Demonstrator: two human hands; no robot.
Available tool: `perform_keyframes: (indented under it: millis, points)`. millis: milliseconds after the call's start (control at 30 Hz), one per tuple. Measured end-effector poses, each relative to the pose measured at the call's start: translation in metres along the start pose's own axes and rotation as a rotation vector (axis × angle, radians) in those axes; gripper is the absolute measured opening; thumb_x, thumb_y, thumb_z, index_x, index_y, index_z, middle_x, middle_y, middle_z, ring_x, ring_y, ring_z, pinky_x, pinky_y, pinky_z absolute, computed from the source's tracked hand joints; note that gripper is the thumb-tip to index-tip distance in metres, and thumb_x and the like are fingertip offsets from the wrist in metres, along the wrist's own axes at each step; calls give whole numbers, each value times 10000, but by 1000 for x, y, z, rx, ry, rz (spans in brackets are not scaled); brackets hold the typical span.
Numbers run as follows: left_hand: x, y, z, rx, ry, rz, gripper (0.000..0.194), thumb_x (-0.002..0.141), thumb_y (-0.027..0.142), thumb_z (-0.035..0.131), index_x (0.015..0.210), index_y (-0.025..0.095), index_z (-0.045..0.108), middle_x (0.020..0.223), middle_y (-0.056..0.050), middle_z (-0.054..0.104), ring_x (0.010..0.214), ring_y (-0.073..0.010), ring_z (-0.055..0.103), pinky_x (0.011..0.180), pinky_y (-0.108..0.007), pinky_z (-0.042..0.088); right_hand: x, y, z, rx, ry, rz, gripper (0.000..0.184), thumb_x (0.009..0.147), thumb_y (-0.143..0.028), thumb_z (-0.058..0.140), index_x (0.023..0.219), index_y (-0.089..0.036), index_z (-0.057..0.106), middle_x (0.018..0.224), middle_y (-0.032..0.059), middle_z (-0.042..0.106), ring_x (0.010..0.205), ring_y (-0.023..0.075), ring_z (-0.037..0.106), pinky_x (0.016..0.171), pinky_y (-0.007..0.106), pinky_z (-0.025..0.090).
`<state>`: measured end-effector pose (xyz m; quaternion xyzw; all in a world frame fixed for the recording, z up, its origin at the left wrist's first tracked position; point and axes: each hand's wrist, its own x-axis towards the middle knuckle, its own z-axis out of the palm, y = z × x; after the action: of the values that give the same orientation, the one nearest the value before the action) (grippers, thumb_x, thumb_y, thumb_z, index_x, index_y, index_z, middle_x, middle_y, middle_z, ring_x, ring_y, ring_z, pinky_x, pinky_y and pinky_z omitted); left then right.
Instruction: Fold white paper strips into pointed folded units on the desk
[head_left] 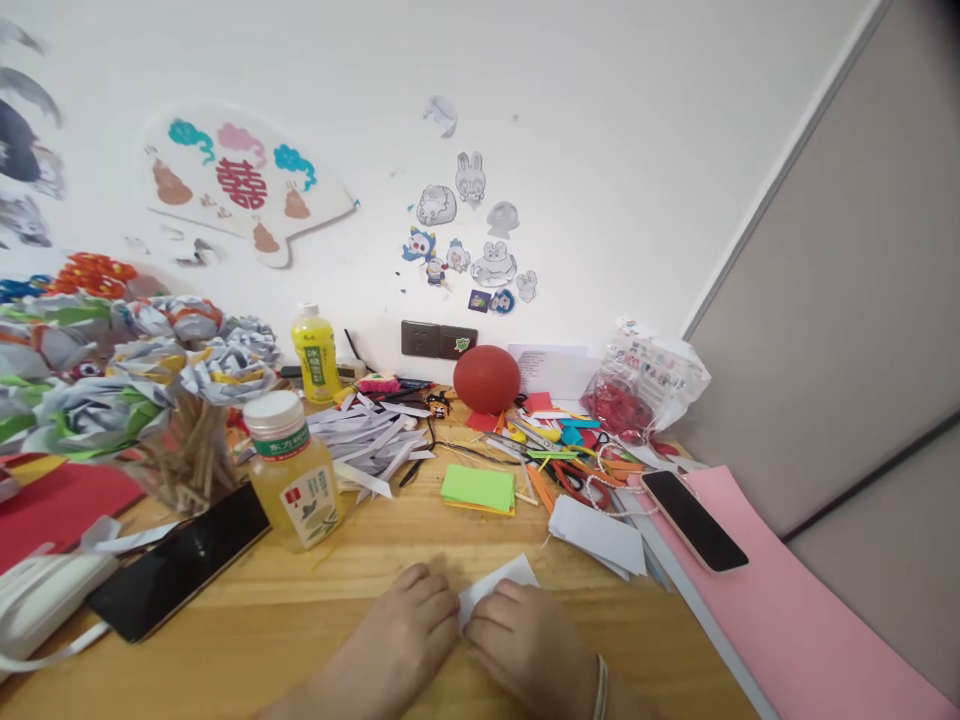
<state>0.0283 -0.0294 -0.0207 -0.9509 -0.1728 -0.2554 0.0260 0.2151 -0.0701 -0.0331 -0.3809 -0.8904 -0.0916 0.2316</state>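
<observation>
The white sheet point(499, 577) I am working on is on my side of the green paper stack point(478, 484), low over the wooden table point(390, 540). My right hand point(531, 635) has its fingers bent over the sheet, gripping it, and the sheet's far corner shows beyond them. My left hand point(409, 630) meets the sheet's left end with curled fingers; their tips are hidden from me, so I cannot tell whether they pinch it too. To the right of the green paper stack, a little nearer to me, rests a pile of white paper slips point(598, 533); farther right of it, a phone point(696, 520) lies on a pink sheet point(795, 590). Behind the stack sits a round red object point(487, 378). To its left stands a drink bottle point(296, 490), and between that bottle and the stack, a bit farther back, are white paper strips point(375, 440).
</observation>
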Motion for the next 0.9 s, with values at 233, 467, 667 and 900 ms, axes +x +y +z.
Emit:
perform_keyframes:
  millis: [233,467,667,900]
  points:
    - [2,-1,-14,-71,-20,-40,216,922,198,391,812,186,576,763,-34,628,716,-173,555,697,-306,434,-1,10,-21,96,-118,114,169,899,-186,493,771,-189,604,768,17,637,740,156,531,648,264,402]
    - [0,4,0,-44,18,17,354,954,143,318,700,184,561,688,-18,610,642,-153,526,618,-273,425,0,1,-11,138,-122,24,227,928,-269,464,761,-190,596,716,14,618,672,150,517,626,260,406]
    - [-1,-6,-14,-71,-23,-89,327,957,194,306,801,176,593,745,-39,626,690,-159,554,638,-268,446,-3,13,-31,304,-215,261,55,829,-169,603,783,-187,628,823,8,651,780,154,560,705,257,411]
    - [-11,36,18,153,37,76,152,878,199,488,805,176,619,786,-55,661,829,-231,585,788,-381,446,3,9,-24,443,-207,515,122,789,-58,594,809,-169,641,885,22,596,815,143,553,720,242,418]
